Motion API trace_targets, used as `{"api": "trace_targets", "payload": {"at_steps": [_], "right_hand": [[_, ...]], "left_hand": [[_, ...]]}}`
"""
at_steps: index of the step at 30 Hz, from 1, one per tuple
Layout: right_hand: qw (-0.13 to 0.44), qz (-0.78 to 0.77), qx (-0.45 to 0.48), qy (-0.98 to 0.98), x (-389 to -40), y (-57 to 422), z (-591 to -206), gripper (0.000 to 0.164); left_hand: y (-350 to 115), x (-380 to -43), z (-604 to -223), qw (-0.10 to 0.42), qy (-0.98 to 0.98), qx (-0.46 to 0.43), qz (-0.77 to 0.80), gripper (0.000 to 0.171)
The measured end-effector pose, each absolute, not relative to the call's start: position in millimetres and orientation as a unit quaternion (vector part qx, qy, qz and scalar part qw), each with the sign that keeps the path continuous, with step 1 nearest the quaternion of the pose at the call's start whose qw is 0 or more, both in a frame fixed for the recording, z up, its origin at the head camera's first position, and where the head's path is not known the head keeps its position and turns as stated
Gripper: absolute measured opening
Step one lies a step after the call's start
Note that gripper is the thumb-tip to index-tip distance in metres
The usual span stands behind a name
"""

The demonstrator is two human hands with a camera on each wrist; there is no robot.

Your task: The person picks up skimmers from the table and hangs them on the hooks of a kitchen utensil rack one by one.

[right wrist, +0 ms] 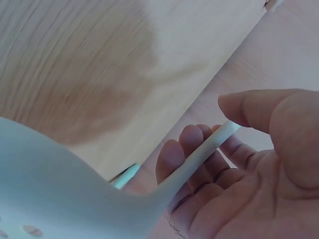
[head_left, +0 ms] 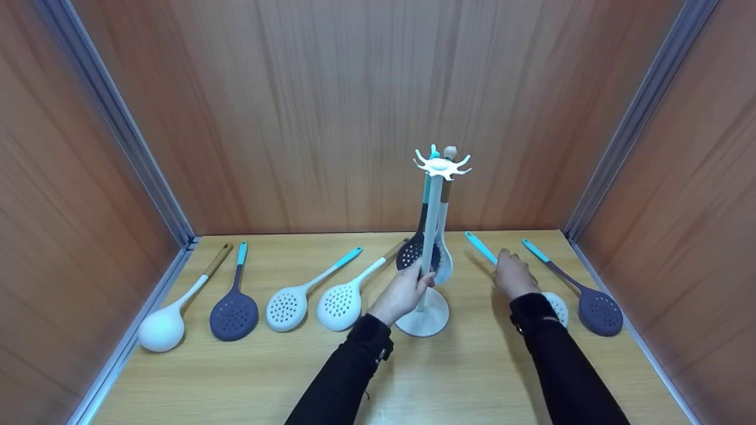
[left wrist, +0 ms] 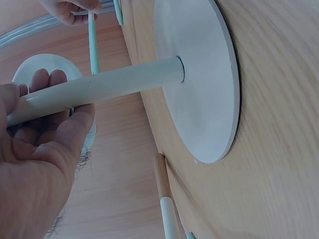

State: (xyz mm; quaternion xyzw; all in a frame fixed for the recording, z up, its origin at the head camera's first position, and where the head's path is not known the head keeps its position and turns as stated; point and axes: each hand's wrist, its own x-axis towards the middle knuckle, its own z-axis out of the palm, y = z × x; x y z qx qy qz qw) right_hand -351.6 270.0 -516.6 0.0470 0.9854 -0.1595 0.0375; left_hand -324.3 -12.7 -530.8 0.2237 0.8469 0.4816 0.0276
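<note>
nearest, two dark sleeves (head_left: 339, 378) are extended over the wooden table (head_left: 449, 383). between them, the round white base (head_left: 434, 321) of the upright rack (head_left: 432, 230) is set flat on the tabletop. above that base, the pole is gripped by the left hand (head_left: 404, 293), its fingers wrapped around it. to the right, a pale slotted turner (head_left: 556, 308) is held by the right hand (head_left: 515, 276); its slim shaft is pinched narrowly between thumb and fingers, and its turquoise handle is pointed away, toward the back. whether its head is rested on the table cannot be told.

on the left of the rack, a row is laid out: a white ladle (head_left: 162, 329) with a wooden handle, a dark perforated turner (head_left: 234, 316), a white perforated turner (head_left: 286, 308) with a turquoise handle, and a wooden-handled turner (head_left: 339, 307). at far right, a second dark turner (head_left: 600, 311) is laid beside the held one.

beyond the pole, a turquoise-handled dark utensil (head_left: 410, 251) and a brown-handled white utensil (head_left: 445, 260) are hung from the ring of hooks (head_left: 442, 166). farthest off, everything is backed by a wood-grain panel (head_left: 354, 118).
</note>
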Motion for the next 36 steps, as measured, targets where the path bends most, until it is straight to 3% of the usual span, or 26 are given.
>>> {"api": "trace_targets", "payload": {"at_steps": [20,36], "right_hand": [[0.01,-0.157,0.032,0.987,-352.7,262.9,-509.2,0.03],[-0.01,-0.146,0.028,0.989,-349.3,256.9,-496.3,0.034]], "left_hand": [[-12.8,-323.5,-530.3,0.021,0.853,0.224,0.471,0.015],[-12.4,-323.3,-529.2,0.041,0.847,0.208,0.487,0.013]]}}
